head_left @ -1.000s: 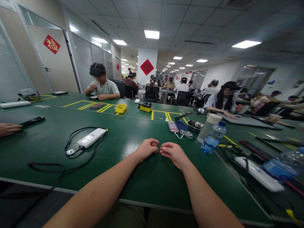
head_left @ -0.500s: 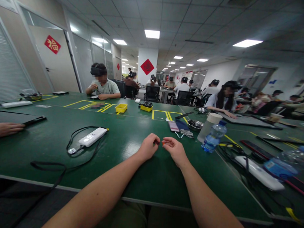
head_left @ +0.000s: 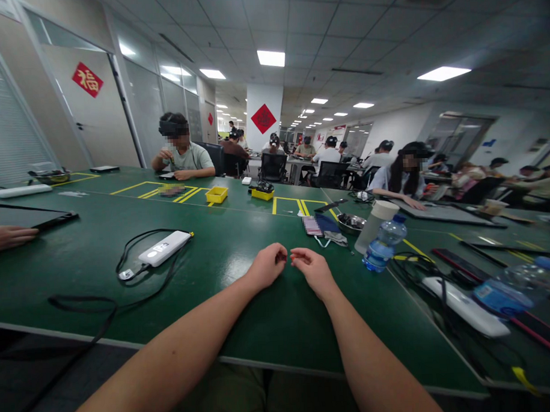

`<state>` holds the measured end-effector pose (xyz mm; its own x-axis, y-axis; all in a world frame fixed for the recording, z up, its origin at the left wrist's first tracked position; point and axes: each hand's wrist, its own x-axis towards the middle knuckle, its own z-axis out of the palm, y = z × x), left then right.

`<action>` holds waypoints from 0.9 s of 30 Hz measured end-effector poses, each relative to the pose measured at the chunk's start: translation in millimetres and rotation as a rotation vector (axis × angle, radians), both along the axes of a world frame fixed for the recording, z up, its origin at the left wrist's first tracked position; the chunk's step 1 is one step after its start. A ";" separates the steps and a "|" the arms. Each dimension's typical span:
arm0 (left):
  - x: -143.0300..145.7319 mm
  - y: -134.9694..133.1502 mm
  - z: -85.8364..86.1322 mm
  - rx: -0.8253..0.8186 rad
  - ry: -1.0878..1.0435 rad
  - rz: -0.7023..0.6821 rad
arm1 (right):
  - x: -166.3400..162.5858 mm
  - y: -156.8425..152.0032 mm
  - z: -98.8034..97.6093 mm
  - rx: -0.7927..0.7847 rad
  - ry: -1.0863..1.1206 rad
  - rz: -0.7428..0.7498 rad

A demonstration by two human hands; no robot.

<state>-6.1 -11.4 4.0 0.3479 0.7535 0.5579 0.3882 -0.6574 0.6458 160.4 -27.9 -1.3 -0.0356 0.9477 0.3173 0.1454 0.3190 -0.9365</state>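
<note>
Both of my forearms rest over the green table, and the hands meet just in front of me with a narrow gap between the fingertips. My left hand is curled closed; what it holds, if anything, is hidden by its fingers. My right hand is pinched closed opposite it, the thumb and fingertips together. Anything between them is too small to name. To the left of the hands lies a white power bank with a black cable.
At right stand a clear water bottle, a pale cup and a metal bowl. Yellow trays sit farther back. Another white power bank lies among cables. A co-worker's hand touches a dark panel at left; other people sit beyond.
A small orange-red bit at my right fingertips no longer shows. The hands stay almost in place; the whole view has shifted slightly.
</note>
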 end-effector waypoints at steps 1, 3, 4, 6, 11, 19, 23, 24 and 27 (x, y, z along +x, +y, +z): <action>0.0 1.1 -2.1 -0.017 0.023 -0.009 | 0.2 0.1 -0.3 -0.014 -0.041 -0.001; -0.2 3.3 -6.2 -0.043 0.077 -0.025 | 0.1 -0.4 -1.2 -0.052 -0.124 0.000; -0.4 4.4 -8.0 -0.052 0.104 -0.029 | -0.2 -1.0 -1.8 -0.074 -0.148 0.007; -0.9 6.3 -11.0 -0.071 0.138 -0.025 | -1.5 -2.3 -3.5 -0.121 -0.132 0.032; -1.4 8.9 -13.4 -0.151 0.044 0.022 | -3.9 -4.8 -4.4 -0.203 0.125 0.056; -0.6 4.4 -0.9 -0.451 -0.320 -0.248 | 0.4 -7.2 7.5 -0.190 0.418 0.094; 0.8 0.3 3.4 -0.602 -0.535 -0.357 | 0.1 -9.2 10.1 -0.218 0.471 0.167; 1.2 -0.5 3.9 -0.622 -0.562 -0.366 | -0.1 -9.7 10.7 -0.221 0.479 0.175; 1.5 -1.9 4.7 -0.654 -0.602 -0.382 | -0.1 -10.9 12.2 -0.229 0.491 0.195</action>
<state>-4.6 -13.4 8.6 0.4269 0.8737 0.2332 -0.2924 -0.1107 0.9499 160.3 -38.8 10.9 -0.1170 0.9848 0.1282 -0.3655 0.0773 -0.9276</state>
